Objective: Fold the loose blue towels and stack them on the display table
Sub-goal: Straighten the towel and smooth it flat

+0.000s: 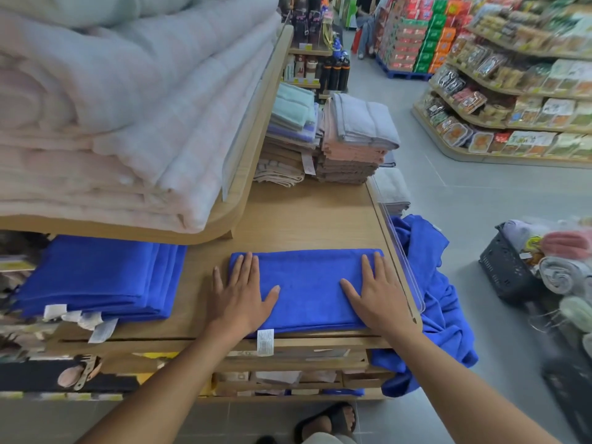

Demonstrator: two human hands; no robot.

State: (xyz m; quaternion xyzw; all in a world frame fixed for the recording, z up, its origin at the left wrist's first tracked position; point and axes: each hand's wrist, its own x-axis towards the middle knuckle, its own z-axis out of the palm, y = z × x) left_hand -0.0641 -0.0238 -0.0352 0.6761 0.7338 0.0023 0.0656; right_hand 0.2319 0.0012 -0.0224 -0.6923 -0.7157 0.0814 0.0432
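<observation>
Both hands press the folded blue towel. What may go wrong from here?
The loose towels hang over the table's right side toward the floor; they may slide down and get dirty. The folded towel under the left hand and right hand lies at the front edge; lifting it to the stack may undo the fold.

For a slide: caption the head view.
Left hand and right hand press a folded blue towel on the display table.

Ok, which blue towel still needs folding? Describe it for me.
Start at the wooden display table. Off its right end, beyond the clear guard, the loose blue towel hangs toward the floor. Unlike the folded towel mid-table and the folded stack at left, it is crumpled.
</observation>
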